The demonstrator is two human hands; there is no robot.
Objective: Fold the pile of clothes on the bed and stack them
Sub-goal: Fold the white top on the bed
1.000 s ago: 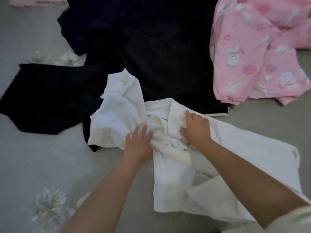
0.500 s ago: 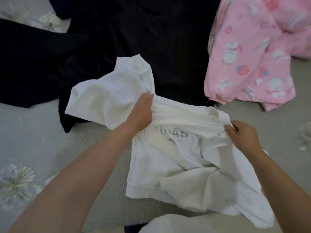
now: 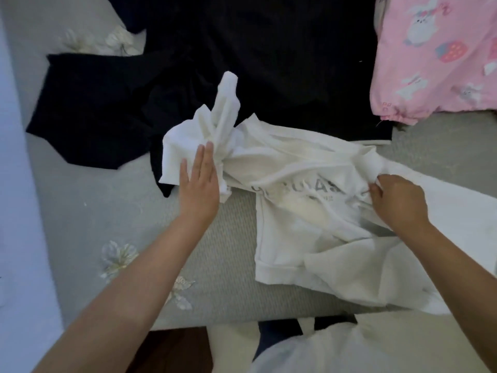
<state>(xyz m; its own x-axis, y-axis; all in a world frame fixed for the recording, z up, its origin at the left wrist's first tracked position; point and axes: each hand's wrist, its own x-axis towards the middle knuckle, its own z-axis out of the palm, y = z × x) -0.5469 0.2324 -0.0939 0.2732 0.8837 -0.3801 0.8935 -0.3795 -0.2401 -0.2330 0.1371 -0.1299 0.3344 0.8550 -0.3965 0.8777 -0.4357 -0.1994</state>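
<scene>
While the left hand (image 3: 199,181) lies flat with straight fingers on the white shirt's (image 3: 309,211) bunched sleeve, the right hand (image 3: 398,203) pinches its other shoulder at 3 o'clock; dark clothes (image 3: 242,63) lie at 12, pink pyjamas (image 3: 435,63) at 2, all on the bed (image 3: 94,211).

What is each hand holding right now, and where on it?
The right hand pinches the white shirt at bunched fabric on its right side, near the print. The left hand lies flat with straight fingers on the shirt's crumpled left end, gripping nothing.
</scene>
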